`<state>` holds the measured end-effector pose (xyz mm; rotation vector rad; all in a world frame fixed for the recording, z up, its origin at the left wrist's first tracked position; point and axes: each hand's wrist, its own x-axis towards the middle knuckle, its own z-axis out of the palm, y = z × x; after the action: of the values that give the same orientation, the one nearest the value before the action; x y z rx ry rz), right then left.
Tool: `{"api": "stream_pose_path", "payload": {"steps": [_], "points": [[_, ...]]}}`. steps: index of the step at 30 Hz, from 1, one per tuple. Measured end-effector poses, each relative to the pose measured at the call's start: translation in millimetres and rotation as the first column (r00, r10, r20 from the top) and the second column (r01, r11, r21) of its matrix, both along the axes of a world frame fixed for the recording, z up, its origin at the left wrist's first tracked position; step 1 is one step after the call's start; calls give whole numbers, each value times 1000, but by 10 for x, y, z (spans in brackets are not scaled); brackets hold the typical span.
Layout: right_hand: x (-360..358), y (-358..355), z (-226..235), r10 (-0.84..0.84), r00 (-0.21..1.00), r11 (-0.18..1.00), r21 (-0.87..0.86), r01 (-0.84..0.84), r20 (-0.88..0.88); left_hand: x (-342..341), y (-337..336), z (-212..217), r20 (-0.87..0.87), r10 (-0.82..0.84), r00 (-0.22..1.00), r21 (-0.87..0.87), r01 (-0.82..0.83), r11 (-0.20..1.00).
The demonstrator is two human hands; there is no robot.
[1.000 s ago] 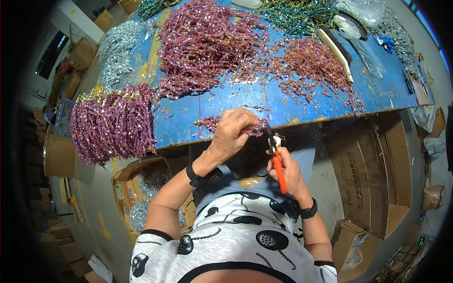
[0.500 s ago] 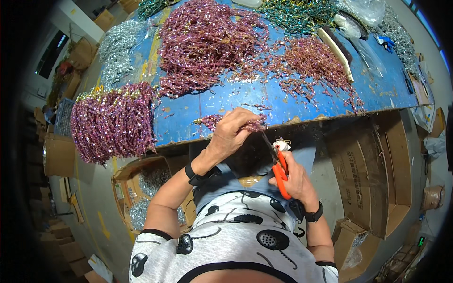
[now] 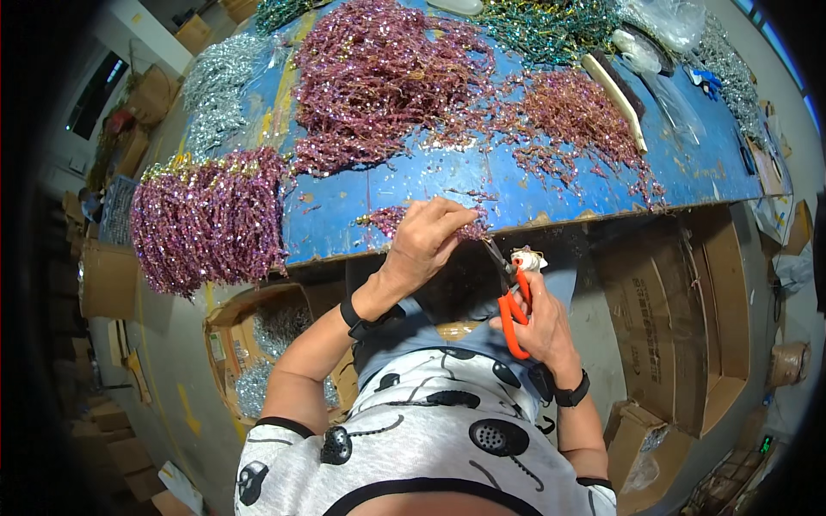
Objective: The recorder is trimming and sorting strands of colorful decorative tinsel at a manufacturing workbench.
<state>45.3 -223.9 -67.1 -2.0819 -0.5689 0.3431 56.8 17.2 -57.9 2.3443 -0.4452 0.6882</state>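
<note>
Blue worktable (image 3: 551,185) w/ purple tinsel heaps (image 3: 379,77), cardboard boxes (image 3: 671,327) below

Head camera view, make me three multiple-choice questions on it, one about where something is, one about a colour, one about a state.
1. Where is the left hand?
A. at the blue table's near edge, on a small purple sprig bunch
B. inside a cardboard box
C. on the silver pile

2. What colour are the handles of the scissors in the right hand?
A. green
B. orange
C. black

3. How does the purple bundle on the left lie?
A. boxed up
B. flat mid-table
C. draped over the table edge

Answers: 1 A, fingers pinch the sprigs at the table edge. 2 B, orange loops show. 3 C, its strands hang past the edge.
</note>
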Motion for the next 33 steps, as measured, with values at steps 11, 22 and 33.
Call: {"api": "stream_pose_path", "payload": {"steps": [11,22,33], "points": [[-58,118,-96,-62,996,997,54,59,58,-11,-19,-37,56,7,998,64,-10,998],[5,47,-329,-219,957,935,240,262,-191,-14,4,-51,34,14,999,60,-16,998],[-88,-41,-239,37,971,981,195,10,-235,-10,32,-29,-320,0,948,-482,-163,861]]}}
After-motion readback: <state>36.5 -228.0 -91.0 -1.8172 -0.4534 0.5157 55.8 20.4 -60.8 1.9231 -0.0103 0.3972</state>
